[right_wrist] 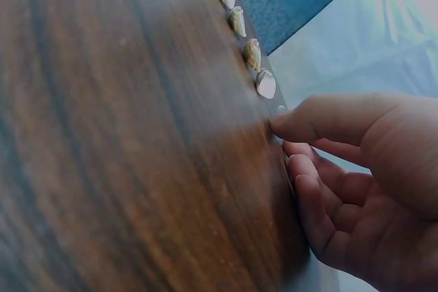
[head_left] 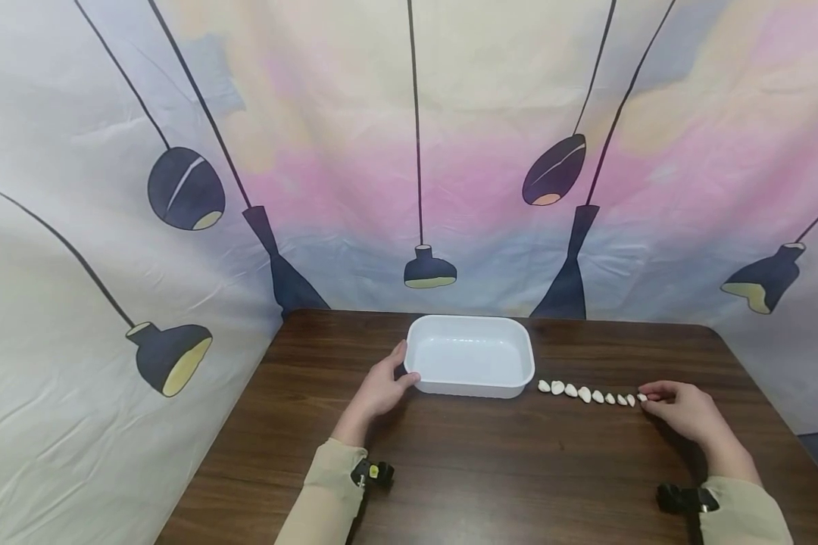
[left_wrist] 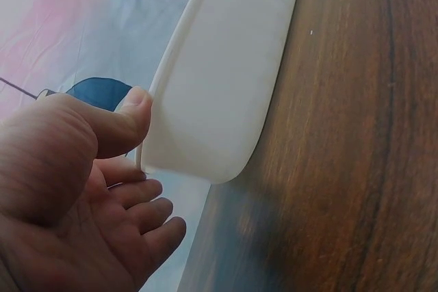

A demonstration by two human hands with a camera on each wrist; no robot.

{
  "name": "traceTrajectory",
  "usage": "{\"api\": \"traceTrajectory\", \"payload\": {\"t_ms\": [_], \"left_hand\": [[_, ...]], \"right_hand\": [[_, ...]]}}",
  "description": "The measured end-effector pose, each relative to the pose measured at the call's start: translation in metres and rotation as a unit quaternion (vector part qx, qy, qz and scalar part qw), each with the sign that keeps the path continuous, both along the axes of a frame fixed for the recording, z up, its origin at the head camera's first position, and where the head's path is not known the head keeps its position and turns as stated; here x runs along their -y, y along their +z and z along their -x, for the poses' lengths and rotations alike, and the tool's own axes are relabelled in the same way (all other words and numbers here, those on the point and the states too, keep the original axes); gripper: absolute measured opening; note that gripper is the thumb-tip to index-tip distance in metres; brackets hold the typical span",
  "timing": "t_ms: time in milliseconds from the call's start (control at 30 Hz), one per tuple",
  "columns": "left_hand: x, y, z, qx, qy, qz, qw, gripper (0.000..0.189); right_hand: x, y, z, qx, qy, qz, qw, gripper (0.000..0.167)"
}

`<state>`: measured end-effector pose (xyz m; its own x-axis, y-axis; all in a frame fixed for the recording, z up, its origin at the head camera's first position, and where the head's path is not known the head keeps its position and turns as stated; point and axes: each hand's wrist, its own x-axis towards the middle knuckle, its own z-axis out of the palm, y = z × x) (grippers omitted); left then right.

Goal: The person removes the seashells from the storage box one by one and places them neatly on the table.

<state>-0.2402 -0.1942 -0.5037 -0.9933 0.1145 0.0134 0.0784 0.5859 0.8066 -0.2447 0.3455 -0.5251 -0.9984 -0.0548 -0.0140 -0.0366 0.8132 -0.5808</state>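
Observation:
A white rectangular dish (head_left: 469, 390) stands near the back of the table. My left hand (head_left: 379, 387) holds its left end; the left wrist view has the thumb (left_wrist: 137, 106) at the rim and the fingers curled beneath. Right of the dish, several small white seashells (head_left: 585, 395) lie in a slightly slanting row. At the row's right end, my right hand (head_left: 687, 410) has thumb and fingertips around the last small shell (head_left: 642, 397). From the right wrist, that shell is almost wholly hidden behind the thumb, just past a whitish shell (right_wrist: 266, 84).
The dark wooden table (head_left: 504, 477) runs back to a hanging cloth (head_left: 354, 151) printed with lamps. Cloth also hangs along the left side. Each wrist carries a small black camera, one on the left sleeve (head_left: 330, 469) and one on the right sleeve (head_left: 743, 507).

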Motion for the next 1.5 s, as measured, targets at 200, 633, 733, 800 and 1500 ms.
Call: {"api": "traceTrajectory", "payload": {"t_ms": [200,633,733,800,1500], "left_hand": [[-0.0001,-0.0001,-0.0006,0.001,0.0,-0.001,1.0,0.073],[0.0009,-0.0006,-0.002,0.003,-0.002,0.002,1.0,0.073],[0.0007,-0.0007,-0.0022,0.002,-0.003,0.006,1.0,0.072],[0.0001,-0.0005,-0.0022,0.002,-0.002,0.007,1.0,0.072],[0.0012,0.0008,-0.0012,0.006,0.003,0.012,0.9999,0.074]], "right_hand": [[-0.0005,0.0033,-0.0008,0.019,0.012,0.001,0.9997,0.03],[-0.0018,0.0008,-0.0028,0.021,0.023,0.009,0.9995,0.032],[-0.0016,0.0002,-0.0029,0.026,0.019,0.008,0.9994,0.034],[-0.0013,0.0001,-0.0028,0.028,0.016,0.007,0.9994,0.035],[0.0002,0.0004,0.0002,0.019,0.018,-0.001,0.9997,0.034]]}}
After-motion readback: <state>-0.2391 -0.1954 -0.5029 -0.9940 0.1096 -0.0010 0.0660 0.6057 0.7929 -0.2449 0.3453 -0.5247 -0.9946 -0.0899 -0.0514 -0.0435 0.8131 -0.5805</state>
